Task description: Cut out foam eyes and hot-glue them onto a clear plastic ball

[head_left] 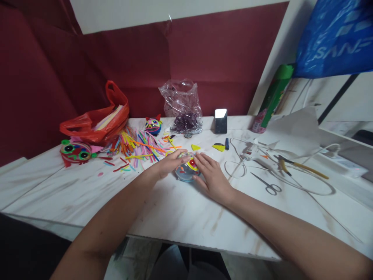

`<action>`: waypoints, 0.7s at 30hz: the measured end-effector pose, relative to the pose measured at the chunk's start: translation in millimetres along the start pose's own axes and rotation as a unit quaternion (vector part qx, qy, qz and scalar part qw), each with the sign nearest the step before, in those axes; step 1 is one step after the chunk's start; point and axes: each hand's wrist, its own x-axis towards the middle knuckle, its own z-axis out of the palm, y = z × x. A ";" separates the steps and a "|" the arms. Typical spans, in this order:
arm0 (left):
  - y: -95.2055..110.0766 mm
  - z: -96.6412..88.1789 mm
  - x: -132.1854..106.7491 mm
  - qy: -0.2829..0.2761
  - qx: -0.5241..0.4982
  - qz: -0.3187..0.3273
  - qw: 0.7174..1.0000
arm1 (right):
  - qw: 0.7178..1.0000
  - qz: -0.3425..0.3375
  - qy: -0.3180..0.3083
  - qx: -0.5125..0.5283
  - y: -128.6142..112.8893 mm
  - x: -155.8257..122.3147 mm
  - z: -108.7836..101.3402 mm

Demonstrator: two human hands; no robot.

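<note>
- White marbled desk (175,217); dark red panel (215,54) beyond its back edge.
- Mid-desk, between front and back edges: round clear piece (185,175) with yellow and red trim, held between two hands.
- Left hand (171,163) cupped on its left side; right hand (214,177) laid along its right, fingertips at the trim.
- Risk (judged): uneven pressure could roll the rounded body; pressing fingers could shift any weakly fixed trim.
- Towards right end: scissors (266,184), then pliers (310,169) among loops of white cable (326,193). A forearm snagging a loop could drag tools.
- Towards left end: coloured strips (136,142); loose bits could cling to fingers.
- By back edge: clear bag (182,99), phone (220,122) upright.
</note>
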 end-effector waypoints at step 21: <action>-1.6 5.7 0.9 0.016 0.070 0.034 0.997 | 0.750 0.402 0.004 0.526 1.5 22.1 -17.7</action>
